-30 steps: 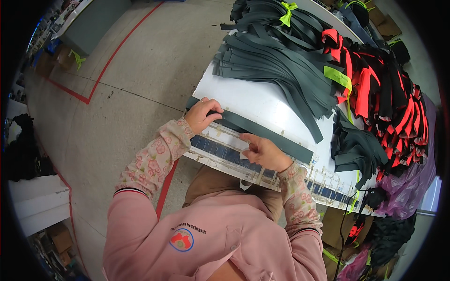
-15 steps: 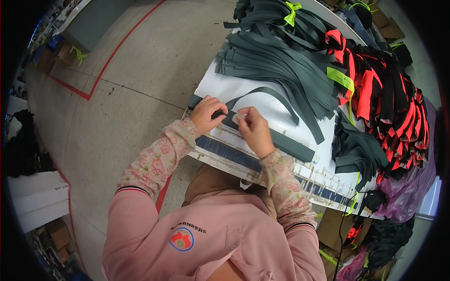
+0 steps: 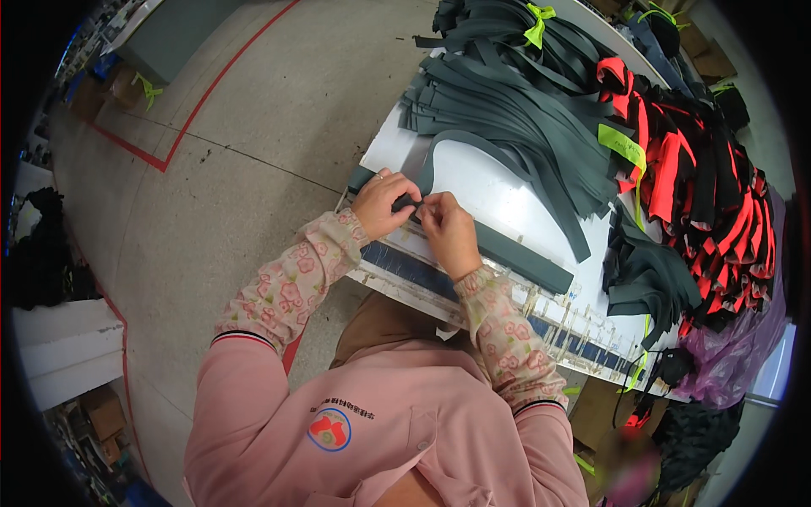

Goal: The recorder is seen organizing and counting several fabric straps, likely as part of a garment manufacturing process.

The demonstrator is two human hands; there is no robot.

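Observation:
My left hand [image 3: 382,205] is closed on the end of a dark green fabric strip [image 3: 481,143], near the table's front-left edge. That strip arches up from the hands and curves away to the right over the white tabletop. Thumb and fingers of my right hand [image 3: 449,234] pinch at the same dark end, touching it beside the left fingertips. Below the hands, a flat dark green band [image 3: 528,264] lies along the front of the table, partly covered by them. What exactly sits between the right fingertips is too small to make out.
A large bundle of dark green strips [image 3: 515,118] fans across the white table [image 3: 473,182]. A shorter bundle [image 3: 646,275] lies to the right, beside a heap of red and black pieces [image 3: 718,186]. Neon yellow ties [image 3: 539,25] mark the bundles. Purple plastic [image 3: 731,351] hangs at the right edge.
My right hand has moved left, and its fingertips now meet the strip end at my left hand. The strip's loop near the hands has risen into a steeper arch.

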